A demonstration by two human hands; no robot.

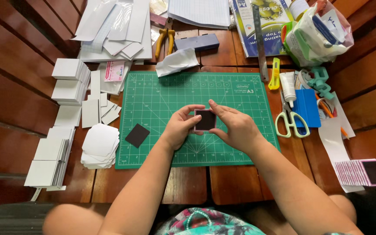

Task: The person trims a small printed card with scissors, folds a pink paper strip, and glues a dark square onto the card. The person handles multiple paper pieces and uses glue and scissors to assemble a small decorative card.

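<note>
Your left hand (180, 127) and right hand (236, 126) both pinch the black square (206, 120) by its edges, fingers closed on it above the mat (162, 100). Uneven thumb pressure could skew it in its pink border, so it sets crooked.

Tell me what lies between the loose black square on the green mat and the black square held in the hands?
In the head view, only the left hand and bare green cutting mat lie between the loose black square and the held black square.
</note>
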